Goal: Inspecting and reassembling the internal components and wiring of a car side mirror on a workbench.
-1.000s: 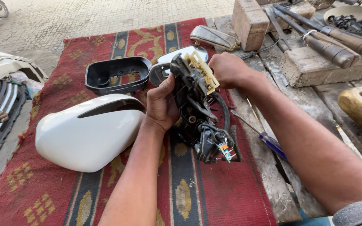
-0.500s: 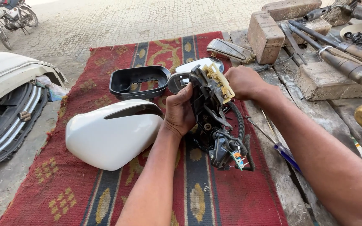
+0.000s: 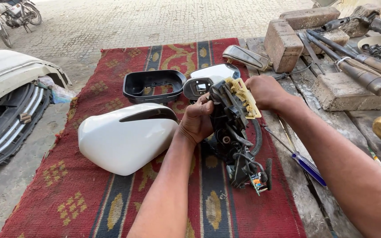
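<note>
Both hands are gripping a black car side-mirror mechanism with a cream plastic motor plate [image 3: 233, 114], holding it upright over the middle of a red patterned woven rug [image 3: 111, 207]. The left hand [image 3: 198, 120] is wrapping around the mechanism from its 9 o'clock side, fingers curled tight on the black frame. The right hand [image 3: 265, 91] is closing on it from 2 o'clock, just behind the cream plate; how its fingertips are sitting is hidden by the part. A black corrugated cable [image 3: 257, 140] is curving down the mechanism's 4 o'clock side, and a bundle of wires ending in a small connector [image 3: 257, 180] is hanging at 6 o'clock, touching the rug.

At 9 o'clock from the mechanism, just beside the left wrist, a glossy white plastic mirror shell [image 3: 124, 139] is lying on the rug. At 11 o'clock a black rectangular plastic frame [image 3: 154, 85] is resting open side up, and at 12 o'clock a mirror glass on a dark backing [image 3: 210, 77] is sitting right behind the left hand's fingers. A second grey mirror glass [image 3: 245, 56] is lying further off at 1 o'clock, on the rug's edge.

At 4 o'clock a screwdriver with a blue handle [image 3: 307, 167] is lying on weathered wooden planks [image 3: 314, 207], under the right forearm. At 2 o'clock, concrete bricks [image 3: 283, 44] and long metal hand tools [image 3: 358, 66] are lying well apart from the hands. Far off at 9 o'clock a white car bumper panel [image 3: 9, 75] is resting on the paved ground.
</note>
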